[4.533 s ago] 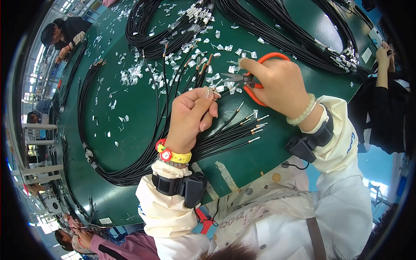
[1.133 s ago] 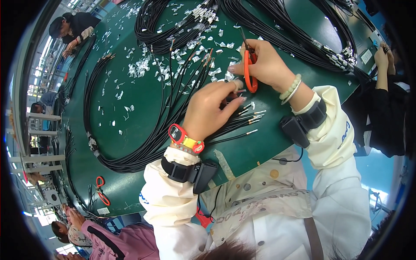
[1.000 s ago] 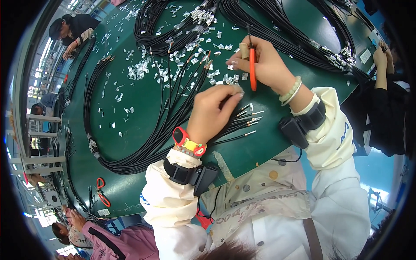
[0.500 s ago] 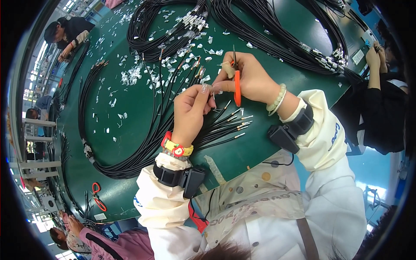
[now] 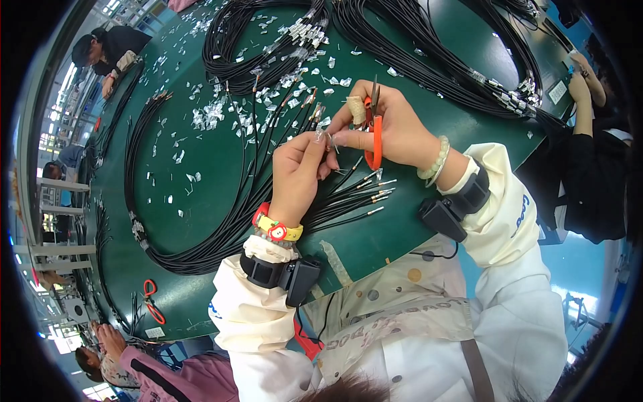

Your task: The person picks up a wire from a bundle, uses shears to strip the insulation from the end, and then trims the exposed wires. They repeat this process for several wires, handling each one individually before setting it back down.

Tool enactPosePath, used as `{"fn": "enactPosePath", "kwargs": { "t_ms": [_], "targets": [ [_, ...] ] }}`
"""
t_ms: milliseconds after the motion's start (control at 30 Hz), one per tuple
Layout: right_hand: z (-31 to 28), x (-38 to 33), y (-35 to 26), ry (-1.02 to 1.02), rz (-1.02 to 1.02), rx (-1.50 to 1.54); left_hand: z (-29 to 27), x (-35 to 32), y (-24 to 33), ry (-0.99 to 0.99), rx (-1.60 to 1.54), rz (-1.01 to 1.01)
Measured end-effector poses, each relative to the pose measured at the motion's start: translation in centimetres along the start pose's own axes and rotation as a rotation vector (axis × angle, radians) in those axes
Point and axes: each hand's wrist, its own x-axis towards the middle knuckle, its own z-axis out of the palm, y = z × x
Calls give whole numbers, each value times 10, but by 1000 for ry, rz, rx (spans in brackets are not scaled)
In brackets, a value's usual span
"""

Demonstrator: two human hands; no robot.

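My left hand (image 5: 299, 167) is closed, its thumb and forefinger pinching the stripped end of a cable; thin pale strands (image 5: 333, 142) show at the fingertips. My right hand (image 5: 402, 130) meets it there, thumb and forefinger at the strands. Orange-handled scissors (image 5: 377, 141) hang in the right palm, blades pointing away from me. Tan tape wraps one right finger (image 5: 357, 109). Below and around the hands fan several black cables (image 5: 351, 201) with white and copper-coloured tips. Their bundle (image 5: 194, 262) curves off to the left across the green table.
Clear plastic scraps (image 5: 211, 115) litter the green table (image 5: 201, 221). Large black cable coils (image 5: 231, 63) lie at the far side, others (image 5: 429, 60) at far right. Red-handled scissors (image 5: 153, 305) rest near the left edge. Co-workers (image 5: 110, 53) sit around the table.
The right-hand fingers have shifted slightly at the strands, and the scissors have turned a little in the palm. More of the thin strands shows between the hands. The whole view has shifted slightly.
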Motion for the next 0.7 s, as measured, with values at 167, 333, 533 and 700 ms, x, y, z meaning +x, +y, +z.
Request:
{"fn": "enactPosePath", "kwargs": {
  "t_ms": [167, 333, 533, 700],
  "targets": [
    [-5, -3, -4, 33, 61, 21, 8, -1, 3, 13, 23, 3],
    [-8, -3, -3, 21, 40, -6, 11, 0, 3, 17, 53, 1],
    [-17, 0, -12, -17, 8, -9, 19, 6, 5, 37, 21, 16],
    [-23, 4, -16, -37, 9, -35, 24, 10, 9, 43, -25, 6]
  ]
}}
